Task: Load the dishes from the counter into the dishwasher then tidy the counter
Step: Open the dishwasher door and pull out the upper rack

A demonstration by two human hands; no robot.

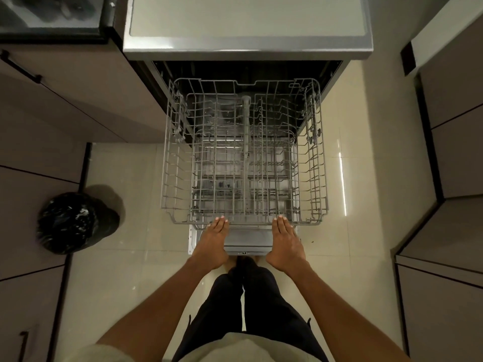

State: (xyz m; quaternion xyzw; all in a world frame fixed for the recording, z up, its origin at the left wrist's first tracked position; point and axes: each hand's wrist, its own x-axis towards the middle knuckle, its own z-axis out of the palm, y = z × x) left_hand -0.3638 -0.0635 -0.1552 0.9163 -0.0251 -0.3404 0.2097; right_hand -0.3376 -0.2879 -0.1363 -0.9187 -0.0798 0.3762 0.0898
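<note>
Hands, two, touch one rack.

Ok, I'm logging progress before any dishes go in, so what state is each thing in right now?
Grey wire upper dishwasher rack: pulled out, empty.
Lower rack beneath it: seen through the wires, no dishes visible.
Dishwasher door: folded down open.
Left hand: fingers straight, tips on the rack's front rim.
Right hand: the same.
Bin lined with a black bag: open, on the floor.
</note>
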